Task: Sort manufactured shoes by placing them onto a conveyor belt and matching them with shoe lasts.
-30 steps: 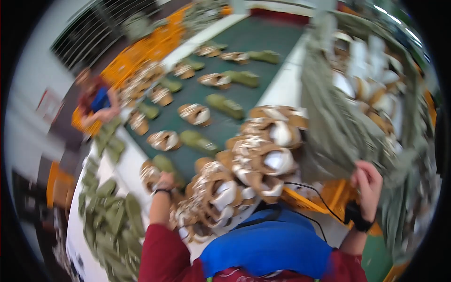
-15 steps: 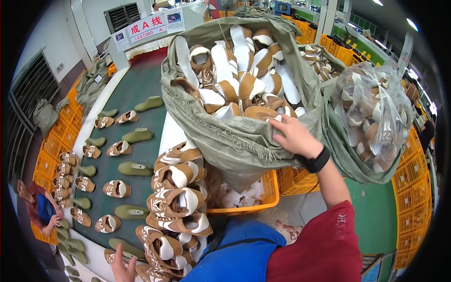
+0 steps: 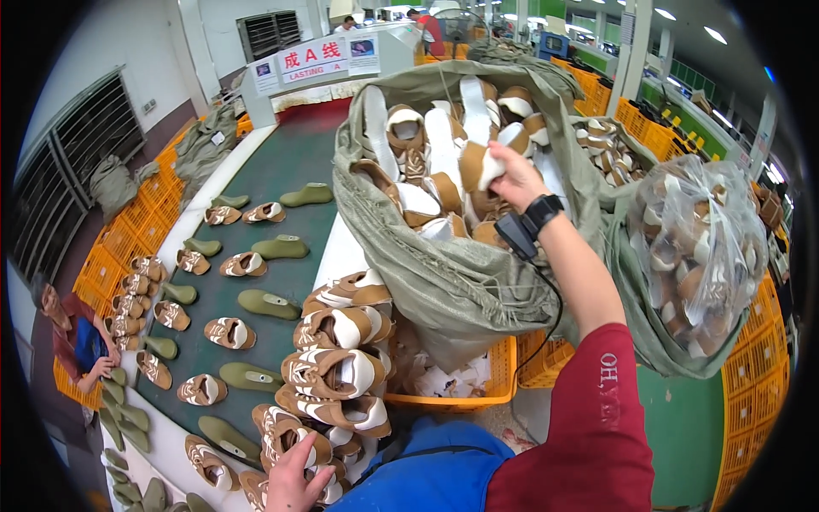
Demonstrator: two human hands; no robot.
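Note:
My right hand [image 3: 516,177] is closed on the white end of a brown-and-white shoe upper [image 3: 472,164], above the other uppers in a large grey-green woven sack [image 3: 461,282]. White insides and laced fronts of several uppers show in the sack's mouth. Low in the picture, my left hand [image 3: 299,480] has its fingers apart and holds nothing. It is beside the lower end of a stacked row of brown-and-white shoe uppers [image 3: 328,373] along the edge of the belt.
On the green conveyor belt [image 3: 281,158], green shoe lasts [image 3: 269,303] alternate with uppers. A yellow crate [image 3: 452,399] stands under the sack. To the right is a clear plastic bag of uppers [image 3: 695,247]. Across the belt, a person [image 3: 77,341] handles lasts.
My right hand has risen from the sack's near rim, with an upper now in it. My left hand has shifted right, toward the stacked uppers. The whole view has turned slightly.

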